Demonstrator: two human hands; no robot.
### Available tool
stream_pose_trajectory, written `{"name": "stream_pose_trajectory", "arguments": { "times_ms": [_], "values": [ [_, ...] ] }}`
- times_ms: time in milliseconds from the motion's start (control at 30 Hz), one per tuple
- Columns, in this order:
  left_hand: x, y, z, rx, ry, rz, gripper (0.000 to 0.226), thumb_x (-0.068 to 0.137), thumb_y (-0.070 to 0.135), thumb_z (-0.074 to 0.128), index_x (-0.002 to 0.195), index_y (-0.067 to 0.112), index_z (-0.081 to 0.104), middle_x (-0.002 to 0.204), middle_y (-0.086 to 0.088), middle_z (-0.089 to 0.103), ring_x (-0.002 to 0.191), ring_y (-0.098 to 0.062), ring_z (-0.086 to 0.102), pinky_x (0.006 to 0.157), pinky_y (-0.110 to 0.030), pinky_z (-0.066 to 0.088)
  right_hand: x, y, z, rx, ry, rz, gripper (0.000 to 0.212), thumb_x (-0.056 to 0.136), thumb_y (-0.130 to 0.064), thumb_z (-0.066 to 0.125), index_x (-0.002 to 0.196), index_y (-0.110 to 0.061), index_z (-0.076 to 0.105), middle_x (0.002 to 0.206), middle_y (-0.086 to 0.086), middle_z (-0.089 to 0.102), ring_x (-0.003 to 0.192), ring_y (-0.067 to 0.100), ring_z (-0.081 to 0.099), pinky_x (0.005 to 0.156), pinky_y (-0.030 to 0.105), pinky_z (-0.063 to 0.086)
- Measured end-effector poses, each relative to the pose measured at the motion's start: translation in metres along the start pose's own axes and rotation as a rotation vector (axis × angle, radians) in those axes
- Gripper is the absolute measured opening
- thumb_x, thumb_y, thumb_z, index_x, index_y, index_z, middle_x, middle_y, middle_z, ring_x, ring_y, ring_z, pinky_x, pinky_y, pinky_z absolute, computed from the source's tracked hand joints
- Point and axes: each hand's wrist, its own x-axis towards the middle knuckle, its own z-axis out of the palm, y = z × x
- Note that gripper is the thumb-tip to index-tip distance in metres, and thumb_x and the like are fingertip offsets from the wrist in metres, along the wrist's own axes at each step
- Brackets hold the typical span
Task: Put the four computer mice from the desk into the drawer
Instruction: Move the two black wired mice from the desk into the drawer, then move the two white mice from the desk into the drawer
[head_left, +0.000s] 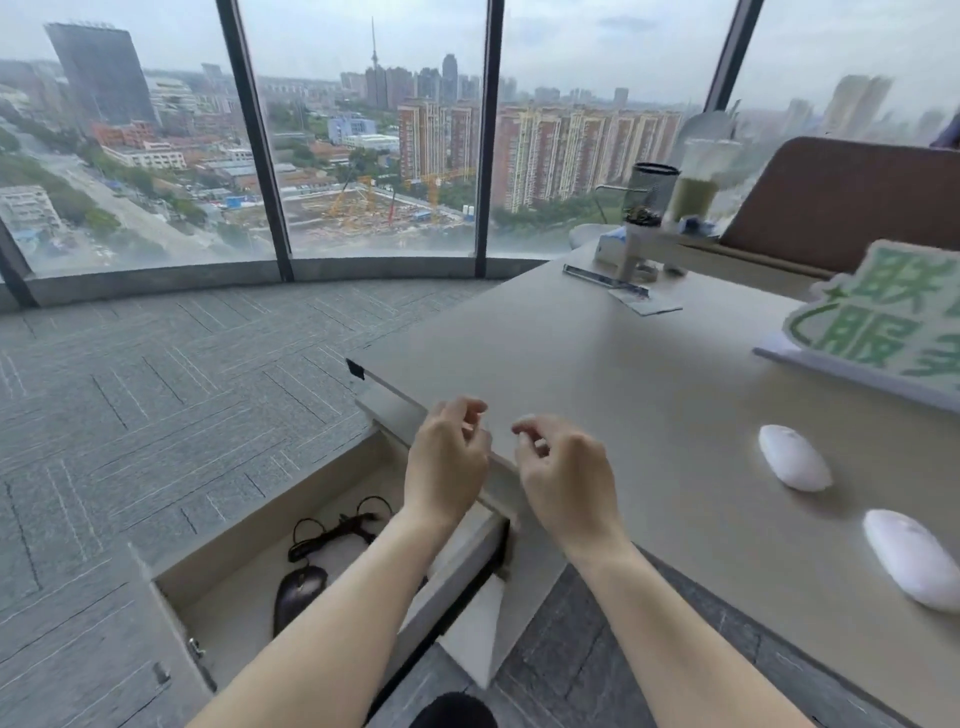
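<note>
Two white mice lie on the beige desk (597, 374) at the right, one (794, 457) farther back and the other (915, 566) nearer me. The drawer (249, 525) below the desk's left corner stands pulled out. Inside it lies a black wired mouse (297, 592) with its coiled cable (337, 530); my left forearm hides part of the drawer. My left hand (448, 462) and my right hand (563, 470) hover side by side over the desk's front edge, above the drawer, fingers loosely curled and holding nothing.
A green-lettered sign (883, 322) stands at the desk's right back. Further back are a mesh pen cup (649, 195), a drink cup (698, 182), a ruler (605, 280) and a brown partition (841, 202). Grey carpet and full-height windows lie to the left.
</note>
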Motion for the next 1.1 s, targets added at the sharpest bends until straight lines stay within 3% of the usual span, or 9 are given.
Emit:
{"name": "stream_pose_trajectory", "arguments": {
  "times_ms": [133, 200, 300, 400, 533, 700, 833, 967, 1100],
  "values": [
    [-0.001, 0.078, 0.077, -0.111, -0.24, 0.081, 0.02, 0.091, 0.025, 0.057, 0.107, 0.017, 0.067, 0.098, -0.001, 0.067, 0.08, -0.017, 0.063, 0.079, -0.035, 0.055, 0.0, 0.071, -0.095, -0.132, 0.314, 0.106, 0.024, 0.088, -0.016, 0.056, 0.103, -0.016, 0.074, 0.104, 0.006, 0.074, 0.101, 0.03, 0.06, 0.083, 0.039, 0.051],
    [-0.008, 0.108, 0.118, -0.11, -0.379, 0.102, 0.027, 0.09, 0.029, 0.058, 0.114, 0.017, 0.064, 0.107, -0.004, 0.067, 0.089, -0.02, 0.065, 0.084, -0.039, 0.055, -0.004, 0.112, -0.136, -0.276, 0.379, 0.207, 0.028, 0.085, -0.017, 0.057, 0.109, -0.015, 0.072, 0.113, 0.011, 0.069, 0.106, 0.037, 0.054, 0.092, 0.043, 0.045],
    [-0.02, 0.142, 0.17, 0.006, -0.557, 0.114, 0.049, 0.089, 0.035, 0.059, 0.135, 0.02, 0.051, 0.134, -0.007, 0.055, 0.118, -0.026, 0.058, 0.098, -0.037, 0.047, -0.018, 0.162, -0.181, -0.466, 0.199, 0.521, 0.046, 0.084, -0.028, 0.061, 0.13, -0.023, 0.058, 0.132, 0.013, 0.054, 0.12, 0.039, 0.045, 0.099, 0.045, 0.039],
    [-0.026, 0.166, 0.211, 0.082, -0.644, 0.09, 0.061, 0.087, 0.037, 0.059, 0.143, 0.022, 0.041, 0.14, -0.013, 0.048, 0.127, -0.034, 0.049, 0.104, -0.039, 0.041, -0.035, 0.196, -0.205, -0.518, 0.018, 0.721, 0.063, 0.084, -0.04, 0.059, 0.143, -0.029, 0.042, 0.14, 0.016, 0.049, 0.127, 0.04, 0.044, 0.103, 0.043, 0.038],
    [-0.027, 0.184, 0.252, 0.176, -0.64, 0.081, 0.065, 0.085, 0.041, 0.058, 0.144, 0.026, 0.037, 0.139, -0.015, 0.046, 0.127, -0.038, 0.042, 0.102, -0.042, 0.039, -0.048, 0.219, -0.211, -0.552, 0.01, 0.675, 0.058, 0.084, -0.04, 0.045, 0.141, -0.026, 0.043, 0.129, 0.015, 0.06, 0.115, 0.039, 0.052, 0.094, 0.04, 0.041],
    [-0.021, 0.193, 0.286, 0.377, -0.613, 0.118, 0.068, 0.08, 0.053, 0.055, 0.143, 0.034, 0.038, 0.145, -0.01, 0.043, 0.129, -0.036, 0.038, 0.103, -0.04, 0.035, -0.046, 0.225, -0.214, -0.541, 0.027, 0.628, 0.06, 0.09, -0.033, 0.051, 0.148, -0.025, 0.037, 0.131, 0.014, 0.056, 0.117, 0.037, 0.048, 0.096, 0.038, 0.042],
    [-0.015, 0.193, 0.29, 0.446, -0.523, 0.125, 0.047, 0.08, 0.033, 0.058, 0.125, 0.025, 0.049, 0.125, -0.016, 0.055, 0.121, -0.037, 0.044, 0.094, -0.041, 0.038, -0.047, 0.232, -0.218, -0.527, 0.028, 0.609, 0.062, 0.088, -0.032, 0.053, 0.147, -0.024, 0.039, 0.131, 0.015, 0.056, 0.116, 0.038, 0.046, 0.098, 0.037, 0.039],
    [-0.011, 0.18, 0.266, 0.341, -0.481, 0.074, 0.041, 0.083, 0.031, 0.056, 0.122, 0.021, 0.047, 0.119, -0.018, 0.055, 0.116, -0.037, 0.045, 0.092, -0.041, 0.039, -0.047, 0.218, -0.213, -0.374, 0.109, 0.557, 0.058, 0.081, -0.029, 0.052, 0.139, -0.022, 0.051, 0.125, 0.014, 0.06, 0.11, 0.038, 0.048, 0.099, 0.039, 0.036],
    [-0.008, 0.155, 0.203, 0.134, -0.336, 0.002, 0.043, 0.082, 0.029, 0.058, 0.122, 0.02, 0.046, 0.115, -0.018, 0.056, 0.112, -0.036, 0.046, 0.092, -0.04, 0.039, -0.034, 0.17, -0.191, -0.255, 0.168, 0.342, 0.05, 0.08, -0.02, 0.063, 0.13, -0.017, 0.06, 0.118, 0.011, 0.065, 0.107, 0.034, 0.053, 0.094, 0.033, 0.032]
  ]
}}
